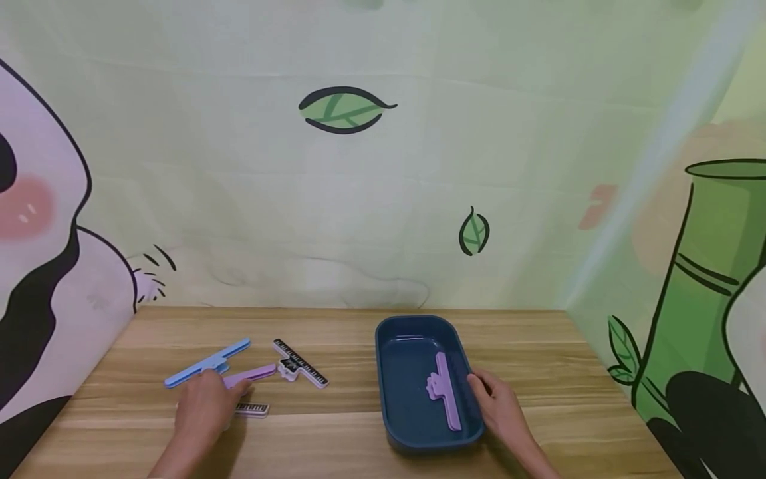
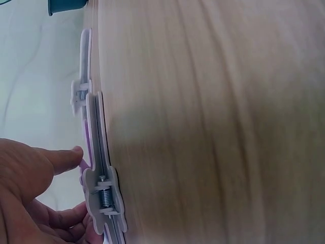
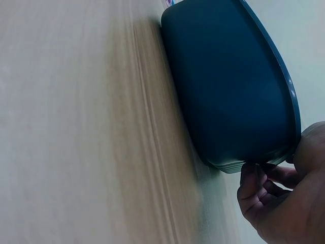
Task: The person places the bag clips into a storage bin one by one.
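A: ok so what was being gripped here?
B: The rim of a navy plastic tub [image 1: 413, 442] was pinched by the right hand [image 1: 499, 406], lower right of centre, with one lilac clip [image 1: 445, 392] laid inside it.
A: and the left hand [image 1: 206, 402]?
B: That was placed over a purple bag clip [image 1: 254, 374] at lower left. Whether it was actually clamped couldn't be told, fingertips were partly hidden.
A: anything around it?
B: A blue clip [image 1: 209, 364] was seen just upper left, a piano-key clip [image 1: 308, 364] just right, and a second piano-key clip [image 1: 253, 410] was partly covered below, all on wood-grain tabletop [image 1: 335, 432].
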{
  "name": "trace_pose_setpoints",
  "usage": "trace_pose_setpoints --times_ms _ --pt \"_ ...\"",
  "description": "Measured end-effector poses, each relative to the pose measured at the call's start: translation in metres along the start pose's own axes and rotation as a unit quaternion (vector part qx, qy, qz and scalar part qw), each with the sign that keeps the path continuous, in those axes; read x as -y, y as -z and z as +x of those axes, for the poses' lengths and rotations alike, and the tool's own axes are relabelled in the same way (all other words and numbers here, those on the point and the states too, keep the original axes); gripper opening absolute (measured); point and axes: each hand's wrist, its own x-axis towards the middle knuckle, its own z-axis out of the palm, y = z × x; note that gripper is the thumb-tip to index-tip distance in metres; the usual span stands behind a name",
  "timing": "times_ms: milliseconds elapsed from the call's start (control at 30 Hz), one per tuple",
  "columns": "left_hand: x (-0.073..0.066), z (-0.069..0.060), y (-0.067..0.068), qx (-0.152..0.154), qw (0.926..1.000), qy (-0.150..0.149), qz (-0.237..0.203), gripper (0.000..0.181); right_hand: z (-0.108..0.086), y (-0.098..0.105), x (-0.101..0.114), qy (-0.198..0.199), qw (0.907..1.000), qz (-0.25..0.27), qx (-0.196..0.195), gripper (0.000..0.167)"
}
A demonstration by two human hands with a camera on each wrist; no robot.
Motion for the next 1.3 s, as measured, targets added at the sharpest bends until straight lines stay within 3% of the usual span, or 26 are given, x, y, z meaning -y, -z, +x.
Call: trace_pose_setpoints --times_ms 700,1300 --pt "-0.001 0.0018 0.0024 0.045 0.9982 0.008 0.038 0.055 -0.0003 -0.0001 0.0007 -0.001 1.0 0.009 0.0 0.026" --pt "-0.0003 0.0049 0.0033 0.024 0.9994 0.0 0.025 0.049 -0.0008 0.0006 0.0022 -0.002 1.0 0.006 0.001 0.027"
